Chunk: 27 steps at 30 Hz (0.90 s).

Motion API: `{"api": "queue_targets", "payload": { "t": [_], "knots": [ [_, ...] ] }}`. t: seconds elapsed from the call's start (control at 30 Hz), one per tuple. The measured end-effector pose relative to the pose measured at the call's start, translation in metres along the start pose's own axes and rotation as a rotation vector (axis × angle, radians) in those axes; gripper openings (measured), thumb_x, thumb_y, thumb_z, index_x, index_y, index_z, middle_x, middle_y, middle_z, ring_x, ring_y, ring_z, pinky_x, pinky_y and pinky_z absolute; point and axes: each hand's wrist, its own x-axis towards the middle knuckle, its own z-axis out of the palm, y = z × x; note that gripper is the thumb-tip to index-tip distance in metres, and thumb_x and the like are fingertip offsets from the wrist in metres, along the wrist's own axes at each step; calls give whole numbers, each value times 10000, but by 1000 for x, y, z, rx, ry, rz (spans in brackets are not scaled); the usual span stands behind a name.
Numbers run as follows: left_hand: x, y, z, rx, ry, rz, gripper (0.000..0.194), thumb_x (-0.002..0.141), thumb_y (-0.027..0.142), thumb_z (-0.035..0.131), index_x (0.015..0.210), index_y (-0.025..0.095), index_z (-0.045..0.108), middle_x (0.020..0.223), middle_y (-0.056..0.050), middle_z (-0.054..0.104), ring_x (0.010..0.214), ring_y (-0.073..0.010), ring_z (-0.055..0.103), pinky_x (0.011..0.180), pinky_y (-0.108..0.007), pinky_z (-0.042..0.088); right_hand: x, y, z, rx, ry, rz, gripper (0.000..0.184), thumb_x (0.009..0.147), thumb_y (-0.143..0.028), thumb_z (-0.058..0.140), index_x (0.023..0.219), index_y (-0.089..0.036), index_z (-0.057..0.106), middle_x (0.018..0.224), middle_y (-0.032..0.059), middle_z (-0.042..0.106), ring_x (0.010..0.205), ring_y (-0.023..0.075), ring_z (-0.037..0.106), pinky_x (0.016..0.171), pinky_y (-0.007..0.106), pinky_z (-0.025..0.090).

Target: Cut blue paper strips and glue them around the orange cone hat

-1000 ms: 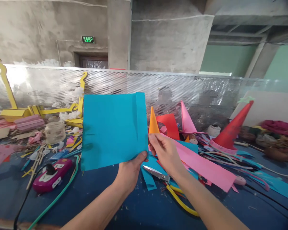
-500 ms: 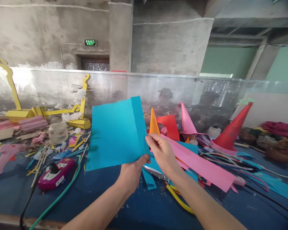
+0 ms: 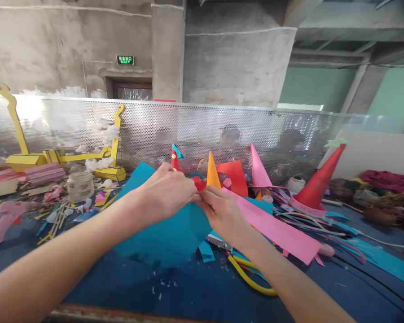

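Note:
A turquoise paper sheet [image 3: 170, 235] hangs tilted over the blue table [image 3: 195, 291], bending under my hands. My left hand [image 3: 166, 193] lies over its top edge with fingers curled and pinching the paper. My right hand [image 3: 222, 213] meets it at the same edge, thumb and fingers pinched on the sheet. Yellow-handled scissors [image 3: 245, 273] lie on the table just below my right wrist. A long pink paper strip [image 3: 279, 231] stretches to the right of my right hand.
Paper cones stand behind: orange [image 3: 212, 172], pink [image 3: 257, 167], and a large red one [image 3: 319, 181]. A glass jar [image 3: 80, 186], pink glue gun [image 3: 3, 220] and yellow foam shapes [image 3: 63, 157] sit left. A perforated metal screen [image 3: 202, 128] bounds the table's back; people sit beyond it.
The sheet has dropped from upright to a low tilt. My left hand moved from its bottom corner up over the top edge, next to my right hand. The camera view shifted slightly.

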Motion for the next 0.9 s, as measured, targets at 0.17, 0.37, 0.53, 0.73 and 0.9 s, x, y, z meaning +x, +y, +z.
{"api": "queue_targets", "payload": {
  "t": [0.17, 0.37, 0.53, 0.73, 0.9],
  "knots": [
    [26, -15, -7, -84, -235, 147, 265, 846, 153, 505, 583, 161, 530, 600, -4, 573, 547, -118, 458, 544, -274, 281, 2, 1, -8, 54, -52, 74, 218, 923, -271, 497, 768, -177, 618, 728, 26, 562, 667, 137, 502, 607, 273, 382],
    [37, -24, -22, -177, -208, 91, 300, 734, 127, 525, 475, 174, 381, 448, 45, 328, 458, -92, 285, 493, -300, 203, 8, 11, -29, 198, -193, 270, 437, 935, -408, 486, 576, -199, 348, 551, -60, 237, 489, 82, 219, 438, 264, 188],
    [36, -30, -23, -260, -237, 84, 262, 743, 154, 517, 500, 175, 420, 461, 48, 352, 468, -93, 296, 494, -283, 226, 6, 13, -31, 292, -190, 319, 356, 879, -393, 567, 604, -179, 497, 589, -45, 303, 544, 90, 252, 482, 270, 220],
    [33, -31, -27, -197, -211, 89, 215, 732, 161, 520, 525, 168, 462, 487, 37, 419, 486, -99, 373, 511, -266, 256, 3, 14, -32, 358, -195, 372, 257, 847, -361, 615, 671, -175, 643, 596, -34, 385, 548, 90, 292, 495, 269, 255],
    [32, -37, -30, -231, -218, 88, 244, 744, 194, 521, 512, 172, 447, 489, 28, 397, 486, -107, 352, 500, -270, 249, 2, 20, -38, 397, -193, 429, 219, 821, -382, 658, 777, -178, 724, 634, -5, 540, 581, 107, 437, 554, 272, 378]
  ]
}}
